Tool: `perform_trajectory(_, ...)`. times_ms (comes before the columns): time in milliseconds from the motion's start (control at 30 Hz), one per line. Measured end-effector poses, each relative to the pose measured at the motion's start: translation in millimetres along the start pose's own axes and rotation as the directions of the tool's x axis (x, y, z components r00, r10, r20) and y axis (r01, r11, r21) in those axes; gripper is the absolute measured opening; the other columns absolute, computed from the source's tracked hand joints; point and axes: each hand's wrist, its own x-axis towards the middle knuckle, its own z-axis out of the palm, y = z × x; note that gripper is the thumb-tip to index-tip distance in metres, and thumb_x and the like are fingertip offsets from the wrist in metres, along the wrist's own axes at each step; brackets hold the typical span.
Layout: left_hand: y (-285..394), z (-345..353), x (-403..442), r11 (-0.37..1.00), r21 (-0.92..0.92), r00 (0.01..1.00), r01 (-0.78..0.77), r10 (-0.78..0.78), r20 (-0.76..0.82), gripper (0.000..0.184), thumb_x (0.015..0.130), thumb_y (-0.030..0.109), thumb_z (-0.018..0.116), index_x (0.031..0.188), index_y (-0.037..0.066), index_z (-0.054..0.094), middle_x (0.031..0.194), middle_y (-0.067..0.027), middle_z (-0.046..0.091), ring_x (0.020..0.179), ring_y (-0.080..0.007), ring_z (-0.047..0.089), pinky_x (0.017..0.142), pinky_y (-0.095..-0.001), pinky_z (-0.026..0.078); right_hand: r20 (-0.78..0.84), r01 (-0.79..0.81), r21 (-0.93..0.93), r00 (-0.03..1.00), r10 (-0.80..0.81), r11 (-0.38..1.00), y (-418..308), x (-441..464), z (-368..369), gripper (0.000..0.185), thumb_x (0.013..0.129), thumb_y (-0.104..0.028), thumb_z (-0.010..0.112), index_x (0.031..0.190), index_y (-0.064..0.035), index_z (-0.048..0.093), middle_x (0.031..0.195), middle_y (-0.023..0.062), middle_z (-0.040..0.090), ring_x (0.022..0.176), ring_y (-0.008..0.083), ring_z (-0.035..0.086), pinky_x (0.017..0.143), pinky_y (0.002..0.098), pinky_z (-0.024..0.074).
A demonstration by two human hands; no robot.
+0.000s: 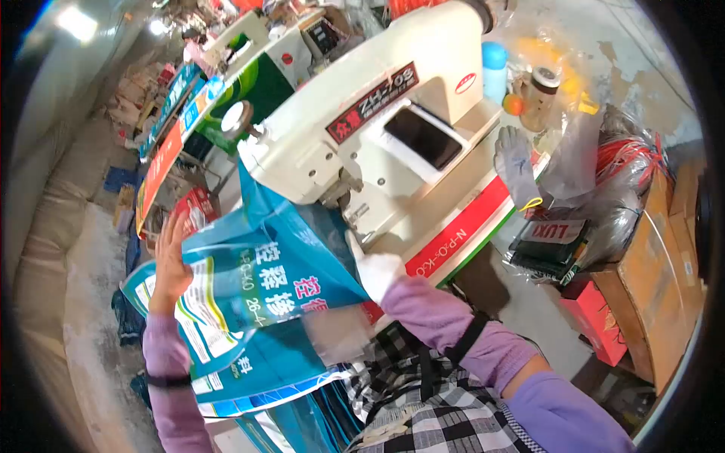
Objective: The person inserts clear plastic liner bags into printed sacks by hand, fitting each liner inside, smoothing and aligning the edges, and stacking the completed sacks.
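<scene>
A teal printed bag [302,257] lies spread across the front of a white sewing machine [317,143], its upper edge beneath the machine's head. On the left part of the bag rests my left hand [172,264], bare, with its fingers stretched out. My right hand [376,273], in a white glove, touches the bag's right edge close to the needle area. Its index finger points forward, and the other fingers are hard to make out. More teal bags [302,423] hang below, near the checked apron.
A phone [424,136] lies on the machine. Behind it stand a blue bottle [495,72] and a brown-tinted bottle [540,98]. A grey glove [517,166] lies at the machine's right. Cardboard boxes [642,279] stand far right. Another person [194,51] is at the upper left.
</scene>
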Motion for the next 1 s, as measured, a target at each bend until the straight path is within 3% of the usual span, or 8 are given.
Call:
perform_trajectory(67, -106, 86, -44, 0.993, 0.002, 0.985, 0.119, -0.118, 0.124, 0.079, 0.059, -0.01, 0.053, 0.134, 0.013, 0.053, 0.132, -0.0185, 0.055, 0.124, -0.0368, 0.049, 0.103, -0.0425, 0.04, 0.19, 0.05, 0.151, 0.979, -0.078, 0.987, 8, -33, -29, 0.062, 0.086, -0.014, 0.048, 0.146, -0.0057, 0.034, 0.08, 0.0082, 0.069, 0.068, 0.0244, 0.067, 0.057, 0.0394, 0.0524)
perform_trajectory(200, -121, 137, -50, 0.882, 0.116, 0.886, 0.457, -0.44, -0.144, 0.02, 0.065, 0.005, 0.062, 0.079, 0.009, 0.075, 0.076, -0.0169, 0.068, 0.075, -0.0352, 0.067, 0.072, -0.0431, 0.052, -0.535, 0.508, 0.183, 0.77, -0.348, 0.842, 23, -56, -33, 0.036, 0.076, -0.012, 0.056, 0.11, -0.0032, 0.064, 0.115, 0.0204, 0.062, 0.096, 0.0336, 0.063, 0.09, 0.043, 0.0485)
perform_trajectory(367, -117, 24, -83, 0.893, -0.096, 0.826, 0.439, -0.444, -0.349, 0.027, 0.075, -0.001, 0.049, 0.089, 0.006, 0.071, 0.074, -0.0151, 0.064, 0.074, -0.0291, 0.064, 0.07, -0.035, 0.049, -0.305, 0.378, 0.229, 0.903, -0.303, 0.897, -10, -35, -56, 0.059, 0.088, -0.051, 0.057, 0.048, -0.0075, 0.059, 0.046, 0.0125, 0.054, 0.044, 0.0315, 0.053, 0.061, 0.0417, 0.0443)
perform_trajectory(467, -115, -53, -193, 0.814, -0.399, 0.414, 0.422, -0.565, -0.714, 0.012, 0.08, 0.002, 0.056, 0.088, 0.0, 0.064, 0.09, -0.0106, 0.063, 0.083, -0.0215, 0.059, 0.076, -0.0318, 0.049, -0.242, 0.518, 0.348, 0.855, -0.459, 0.781, -12, -27, -55, 0.052, 0.091, -0.047, 0.054, 0.072, -0.0021, 0.069, 0.078, 0.0168, 0.068, 0.078, 0.0324, 0.064, 0.093, 0.044, 0.0423)
perform_trajectory(533, -79, -105, -263, 0.676, 0.18, 0.612, 0.714, -0.479, -0.63, 0.006, 0.072, 0.0, 0.054, 0.076, 0.002, 0.058, 0.077, -0.0052, 0.059, 0.071, -0.015, 0.054, 0.062, -0.0323, 0.044, -0.427, 0.619, 0.539, 0.785, -0.448, 0.571, -19, -60, -58, 0.042, 0.093, -0.041, 0.055, 0.096, -0.0025, 0.071, 0.105, 0.0184, 0.067, 0.108, 0.0315, 0.058, 0.106, 0.0466, 0.0323)
perform_trajectory(667, -47, -69, -281, 0.654, 0.105, 0.663, 0.749, -0.741, -0.107, 0.028, 0.067, -0.008, 0.042, 0.082, 0.002, 0.064, 0.068, -0.0139, 0.056, 0.067, -0.0216, 0.056, 0.06, -0.0322, 0.042, -0.164, 0.451, 0.714, 0.851, -0.499, 0.535, -19, -101, -39, 0.04, 0.09, -0.037, 0.061, 0.108, -0.0014, 0.068, 0.121, 0.0203, 0.061, 0.119, 0.0305, 0.053, 0.105, 0.0445, 0.0353)
perform_trajectory(867, 260, -55, -50, 0.432, -0.86, 0.928, -0.271, 0.356, -0.114, 0.021, 0.088, 0.012, 0.057, 0.105, 0.008, 0.069, 0.11, -0.0162, 0.065, 0.107, -0.0283, 0.061, 0.094, -0.0482, 0.046, -0.088, 0.322, 0.845, 0.87, -0.484, 0.426, -48, -151, -8, 0.041, 0.094, -0.035, 0.055, 0.102, 0.0032, 0.067, 0.115, 0.0208, 0.062, 0.114, 0.0337, 0.056, 0.096, 0.0389, 0.0459)
perform_trajectory(1000, 248, 142, 22, 0.189, -0.981, 0.991, -0.045, -0.117, -0.068, 0.033, 0.092, 0.009, 0.057, 0.125, 0.001, 0.058, 0.124, -0.0151, 0.061, 0.12, -0.026, 0.054, 0.105, -0.0324, 0.038, 0.244, 0.288, 0.628, 0.809, -0.535, 0.723, -14, -150, -42, 0.049, 0.094, -0.039, 0.054, 0.072, 0.0035, 0.067, 0.079, 0.02, 0.066, 0.084, 0.0358, 0.063, 0.076, 0.04, 0.0512)
